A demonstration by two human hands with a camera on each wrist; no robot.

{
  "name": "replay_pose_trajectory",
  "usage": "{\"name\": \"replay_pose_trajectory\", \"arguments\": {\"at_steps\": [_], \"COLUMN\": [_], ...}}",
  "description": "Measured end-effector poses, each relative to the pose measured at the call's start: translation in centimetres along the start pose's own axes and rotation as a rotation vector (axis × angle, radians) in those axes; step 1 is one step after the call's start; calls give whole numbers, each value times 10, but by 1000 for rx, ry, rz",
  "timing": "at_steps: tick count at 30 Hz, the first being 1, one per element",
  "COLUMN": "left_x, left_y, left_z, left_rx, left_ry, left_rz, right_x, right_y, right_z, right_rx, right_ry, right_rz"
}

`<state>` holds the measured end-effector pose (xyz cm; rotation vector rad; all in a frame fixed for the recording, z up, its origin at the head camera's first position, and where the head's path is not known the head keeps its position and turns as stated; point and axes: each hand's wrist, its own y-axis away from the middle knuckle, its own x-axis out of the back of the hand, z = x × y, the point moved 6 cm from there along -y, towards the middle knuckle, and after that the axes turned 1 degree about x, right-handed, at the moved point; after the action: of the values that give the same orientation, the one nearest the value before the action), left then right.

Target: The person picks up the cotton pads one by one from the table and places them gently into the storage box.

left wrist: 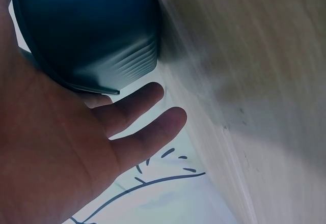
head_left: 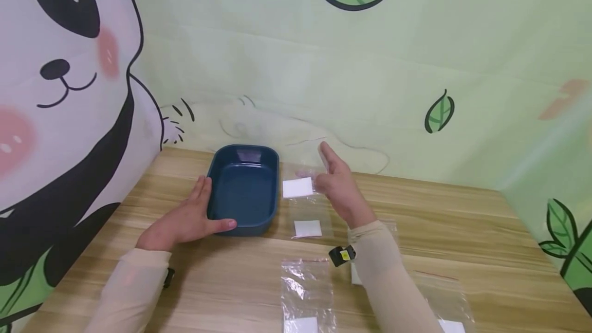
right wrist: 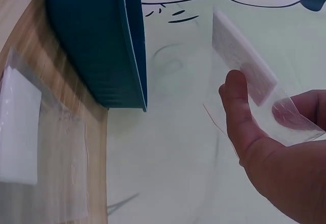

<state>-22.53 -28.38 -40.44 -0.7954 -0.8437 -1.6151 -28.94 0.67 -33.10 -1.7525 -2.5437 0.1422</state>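
Observation:
My left hand point(head_left: 180, 220) rests against the left side of a dark blue rectangular dish point(head_left: 242, 194), its thumb on the near rim and its other fingers straight along the wall. In the left wrist view those fingers are spread beside the dish's ribbed outside. My right hand point(head_left: 342, 189) pinches a clear plastic zip bag point(right wrist: 244, 61) between thumb and fingers, just right of the dish. A flat white piece shows inside this raised bag. Below it, another clear bag point(head_left: 307, 228) with a white piece lies on the table.
More clear bags with white pieces lie nearer me: one bag point(head_left: 307, 287) in front, one bag point(head_left: 356, 274) partly under my right forearm, and one bag point(head_left: 446, 297) at the right. The wood-grain table point(head_left: 222, 281) meets a printed cloth backdrop point(head_left: 393, 66) behind.

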Motion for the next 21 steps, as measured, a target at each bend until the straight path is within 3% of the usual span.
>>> {"name": "replay_pose_trajectory", "arguments": {"at_steps": [21], "left_x": [-1], "left_y": [1], "left_z": [-2], "left_rx": [22], "left_ry": [5], "left_rz": [-14], "right_x": [-44], "right_y": [-25], "right_z": [24], "right_rx": [-43], "right_ry": [-83], "right_rz": [-54]}}
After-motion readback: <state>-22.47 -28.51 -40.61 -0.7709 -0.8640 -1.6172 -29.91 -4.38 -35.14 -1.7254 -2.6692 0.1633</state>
